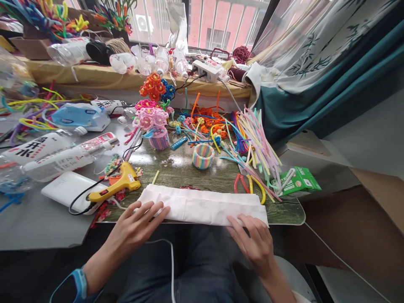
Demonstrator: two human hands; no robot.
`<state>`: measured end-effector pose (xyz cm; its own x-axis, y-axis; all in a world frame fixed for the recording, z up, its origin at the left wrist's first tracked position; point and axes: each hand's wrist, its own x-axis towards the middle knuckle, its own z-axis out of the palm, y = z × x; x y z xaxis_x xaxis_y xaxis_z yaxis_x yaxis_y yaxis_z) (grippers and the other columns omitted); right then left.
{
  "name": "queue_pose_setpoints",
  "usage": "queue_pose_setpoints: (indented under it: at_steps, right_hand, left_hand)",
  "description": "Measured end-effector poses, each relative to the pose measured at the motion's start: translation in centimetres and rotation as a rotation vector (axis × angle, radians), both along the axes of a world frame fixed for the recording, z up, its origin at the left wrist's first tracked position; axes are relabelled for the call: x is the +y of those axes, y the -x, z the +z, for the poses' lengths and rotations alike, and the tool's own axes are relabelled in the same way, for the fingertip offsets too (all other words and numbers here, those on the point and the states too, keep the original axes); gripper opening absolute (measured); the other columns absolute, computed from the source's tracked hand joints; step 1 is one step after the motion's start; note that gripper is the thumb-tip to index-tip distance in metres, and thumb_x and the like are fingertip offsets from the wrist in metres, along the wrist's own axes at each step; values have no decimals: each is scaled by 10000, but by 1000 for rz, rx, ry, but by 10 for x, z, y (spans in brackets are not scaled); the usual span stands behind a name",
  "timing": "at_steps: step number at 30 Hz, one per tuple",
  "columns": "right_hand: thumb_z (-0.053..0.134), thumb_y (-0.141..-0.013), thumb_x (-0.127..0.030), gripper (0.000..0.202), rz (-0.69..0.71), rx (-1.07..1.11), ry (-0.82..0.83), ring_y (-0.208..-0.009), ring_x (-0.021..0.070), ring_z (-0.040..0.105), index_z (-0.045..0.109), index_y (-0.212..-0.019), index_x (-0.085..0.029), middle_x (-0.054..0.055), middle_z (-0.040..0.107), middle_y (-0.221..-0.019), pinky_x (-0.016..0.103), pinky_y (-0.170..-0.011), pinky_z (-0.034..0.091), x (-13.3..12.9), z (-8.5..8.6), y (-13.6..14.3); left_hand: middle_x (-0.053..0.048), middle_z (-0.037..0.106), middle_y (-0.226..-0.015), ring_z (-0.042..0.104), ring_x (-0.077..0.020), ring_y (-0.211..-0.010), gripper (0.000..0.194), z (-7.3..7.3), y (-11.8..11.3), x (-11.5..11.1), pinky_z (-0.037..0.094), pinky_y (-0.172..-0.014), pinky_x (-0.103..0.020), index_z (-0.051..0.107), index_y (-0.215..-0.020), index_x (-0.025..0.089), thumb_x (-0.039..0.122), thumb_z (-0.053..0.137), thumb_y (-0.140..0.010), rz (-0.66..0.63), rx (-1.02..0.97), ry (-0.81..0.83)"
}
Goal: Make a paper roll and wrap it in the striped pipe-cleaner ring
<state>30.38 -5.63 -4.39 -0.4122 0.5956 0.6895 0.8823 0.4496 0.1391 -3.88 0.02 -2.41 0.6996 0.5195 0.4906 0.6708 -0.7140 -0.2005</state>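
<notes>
A long folded strip of white tissue or cloth (202, 207) lies along the front edge of the table. My left hand (134, 223) rests on its left end, fingers stretched out and apart. On the right end, the fingers of my right hand (254, 240) lie flat over the near edge; its thumb is hard to see. Just behind the strip's right end are red-handled and yellow-handled tools (256, 187), partly covered. A small striped pot (203, 156) made of pipe cleaners stands behind the strip. Left of it, a pipe-cleaner bouquet (151, 115) rises from a pink-purple pot (159, 139).
A yellow glue gun (115, 185) lies across a white power bank (67, 191), its black cable looping nearby. Plastic bottles (63, 158) crowd the left side. Loose pastel pipe cleaners (257, 143) and a green packet (301, 181) are at right. A power strip (206, 70) sits on the windowsill.
</notes>
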Motion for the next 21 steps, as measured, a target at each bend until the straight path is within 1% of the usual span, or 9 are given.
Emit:
queue_pose_setpoints:
  at_steps: [3,6,10,14,17,21]
  right_hand:
    - [581,-974,-200,183,-7,-5,43,-843,225,676,689,-1095,-114,119,733,-930,387,-851,473,0,1,-1]
    - [543,-989,-171,211,22,11,109,-896,235,680,670,-1141,-97,129,734,-982,384,-860,486,1,0,-3]
    - [493,-1001,-130,227,45,48,142,-910,238,681,661,-1151,-102,123,731,-972,382,-852,498,2,-1,-5]
    - [492,-994,-109,208,76,121,164,-909,235,679,663,-1114,-103,123,724,-934,376,-839,509,4,5,-5]
    - [505,-978,-79,198,115,182,181,-882,224,680,662,-1095,-107,117,724,-909,365,-816,518,8,12,-6]
    - [504,-970,-64,213,169,266,242,-856,201,687,663,-1093,-134,94,729,-897,334,-783,530,17,21,-11]
  left_hand:
    - [-57,742,-1136,652,-200,-1033,364,-2,-2,-1,393,-999,-367,635,-1228,210,51,454,-955,-7,-6,11]
    - [-65,736,-1156,652,-206,-1067,375,-2,-5,0,403,-1004,-363,633,-1237,203,48,450,-949,-24,-15,26]
    - [-64,744,-1136,661,-197,-1055,381,-1,-9,1,399,-1001,-356,623,-1244,183,39,419,-955,-28,-53,47]
    - [-52,749,-1124,669,-191,-1045,370,3,-10,2,383,-1009,-358,612,-1254,189,65,406,-973,-19,-73,76]
    - [-56,753,-1097,674,-189,-1027,356,11,-9,4,379,-990,-361,613,-1240,186,75,394,-982,-20,-85,93]
    - [-40,760,-1032,681,-172,-970,341,30,-10,10,383,-936,-342,629,-1184,201,84,375,-990,-24,-93,133]
